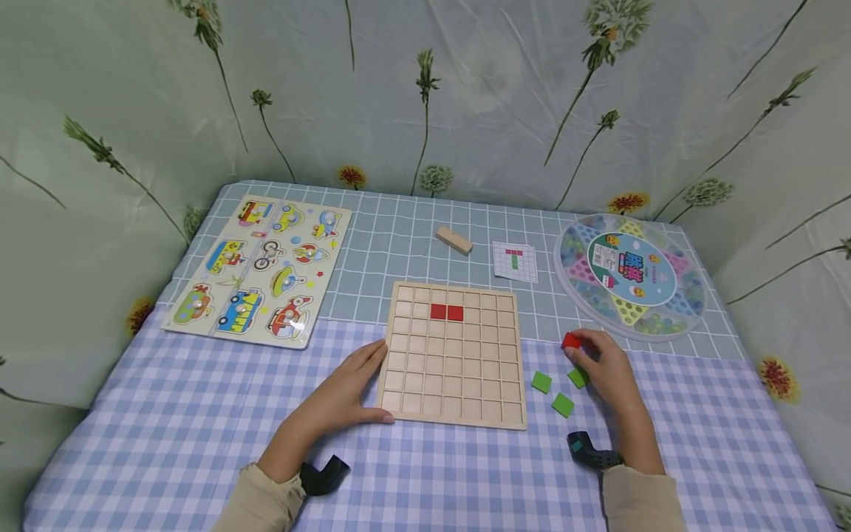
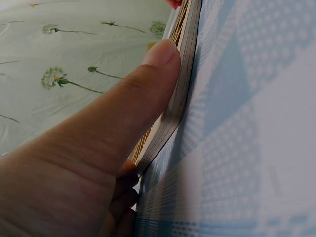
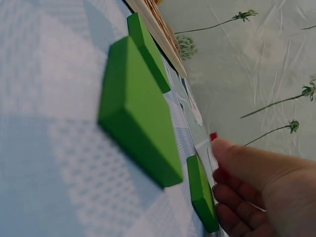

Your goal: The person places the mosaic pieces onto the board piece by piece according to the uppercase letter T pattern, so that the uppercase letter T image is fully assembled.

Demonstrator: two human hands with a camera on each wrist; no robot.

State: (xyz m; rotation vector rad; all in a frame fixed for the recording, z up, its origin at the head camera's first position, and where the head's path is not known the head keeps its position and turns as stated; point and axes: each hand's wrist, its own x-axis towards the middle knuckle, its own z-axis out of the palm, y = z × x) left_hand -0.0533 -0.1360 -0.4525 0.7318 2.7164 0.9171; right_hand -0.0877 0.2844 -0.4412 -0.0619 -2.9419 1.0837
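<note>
A wooden grid board (image 1: 454,355) lies in the middle of the table, with two red tiles (image 1: 447,312) side by side in its second row from the back. My left hand (image 1: 339,395) rests against its near left corner, fingertips at the left side and thumb on the front edge. To the right of the board, my right hand (image 1: 605,366) pinches a red square tile (image 1: 570,340) between thumb and fingers. That tile is mostly hidden in the right wrist view. Around this hand lie three green tiles (image 3: 140,111), one partly beneath it in the head view.
Behind the board are a small wooden block (image 1: 454,240) and a printed pattern card (image 1: 515,261) with red and green squares. A vehicle puzzle board (image 1: 259,272) lies at the left. At the right sits a round clear game case (image 1: 630,277).
</note>
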